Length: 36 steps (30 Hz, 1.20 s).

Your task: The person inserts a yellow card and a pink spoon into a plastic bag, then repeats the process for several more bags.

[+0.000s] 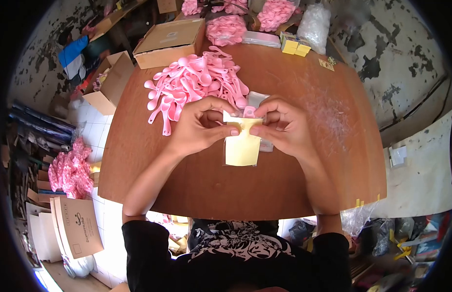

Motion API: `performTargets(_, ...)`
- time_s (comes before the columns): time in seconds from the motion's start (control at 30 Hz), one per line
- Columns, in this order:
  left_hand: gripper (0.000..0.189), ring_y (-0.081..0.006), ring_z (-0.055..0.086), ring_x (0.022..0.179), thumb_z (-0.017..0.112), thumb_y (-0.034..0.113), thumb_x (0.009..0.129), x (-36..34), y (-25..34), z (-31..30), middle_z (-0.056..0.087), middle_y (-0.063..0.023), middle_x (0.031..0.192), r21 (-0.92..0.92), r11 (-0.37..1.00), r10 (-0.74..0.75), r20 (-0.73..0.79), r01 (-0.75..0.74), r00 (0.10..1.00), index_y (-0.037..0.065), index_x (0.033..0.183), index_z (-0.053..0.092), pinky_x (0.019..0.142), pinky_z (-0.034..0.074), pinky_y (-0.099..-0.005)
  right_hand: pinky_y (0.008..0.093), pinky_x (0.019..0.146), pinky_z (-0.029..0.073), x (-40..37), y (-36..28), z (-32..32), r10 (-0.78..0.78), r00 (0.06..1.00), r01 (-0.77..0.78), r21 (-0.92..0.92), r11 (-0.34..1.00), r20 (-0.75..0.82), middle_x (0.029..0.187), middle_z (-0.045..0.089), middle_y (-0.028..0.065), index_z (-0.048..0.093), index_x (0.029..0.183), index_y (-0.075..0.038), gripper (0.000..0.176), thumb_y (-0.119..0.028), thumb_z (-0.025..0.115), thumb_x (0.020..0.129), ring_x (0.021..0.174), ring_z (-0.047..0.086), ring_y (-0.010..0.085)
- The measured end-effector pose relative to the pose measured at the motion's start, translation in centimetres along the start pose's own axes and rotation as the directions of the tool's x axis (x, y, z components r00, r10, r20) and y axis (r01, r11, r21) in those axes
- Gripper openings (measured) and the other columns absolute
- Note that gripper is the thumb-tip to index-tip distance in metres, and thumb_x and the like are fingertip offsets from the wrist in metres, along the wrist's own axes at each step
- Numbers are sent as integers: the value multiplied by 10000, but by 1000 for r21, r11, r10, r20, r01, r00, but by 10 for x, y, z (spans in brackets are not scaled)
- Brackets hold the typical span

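Observation:
My left hand and my right hand are both closed, thumbs and fingers pinching the top of a small clear plastic bag. A pale yellow card fills most of the bag. Between my fingertips the end of a pink spoon shows at the bag's mouth; the rest of it is hidden. Just beyond my left hand lies a heap of pink plastic spoons. Behind the bag and partly under my right hand is a stack of clear plastic bags.
The brown table also bears a cardboard box, yellow small boxes and bagged pink spoons along its back. Thin plastic scraps lie at right. On the floor at left stands an open carton, near another person.

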<state>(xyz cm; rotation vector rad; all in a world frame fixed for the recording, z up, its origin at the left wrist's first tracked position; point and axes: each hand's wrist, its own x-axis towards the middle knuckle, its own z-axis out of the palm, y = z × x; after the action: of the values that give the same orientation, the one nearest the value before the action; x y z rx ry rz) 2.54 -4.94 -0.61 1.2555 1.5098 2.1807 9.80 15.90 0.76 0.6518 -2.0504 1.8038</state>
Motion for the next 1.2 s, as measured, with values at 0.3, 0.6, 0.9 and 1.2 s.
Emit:
performTargets(0.3,317,-237,696,815,775,-3,710,-142,132,-43,701,-134,979,741,572,-695,211,351,687,29,1012,684,718,580,-328,275,678,497,-3,12,-47,158,954,-47,-394,918,254,846,659,53,667,948,-8,131,-76,694,840,764,628,132)
performTargets(0.6,374,-238,718,775,755,34,769,-186,121,-23,707,-173,956,646,522,-744,27,557,667,-16,1125,650,671,583,-313,360,678,494,-24,71,-37,573,804,-246,-786,568,162,823,690,111,719,832,-46,144,-170,725,758,758,659,241)
performTargets(0.9,376,-254,685,826,731,174,827,-4,-35,-15,693,-116,910,744,638,-144,367,-197,919,12,1150,626,741,536,-351,375,678,483,-28,81,-47,321,930,-86,-738,669,182,810,676,124,710,852,-34,122,-148,678,821,746,643,272)
performTargets(1.2,366,-234,615,907,809,149,703,19,-102,11,633,-147,975,807,588,-229,228,-53,946,15,986,619,758,484,-347,336,632,470,-19,69,-57,300,954,-219,-651,727,14,786,667,117,697,881,-19,114,-121,676,834,666,615,215)
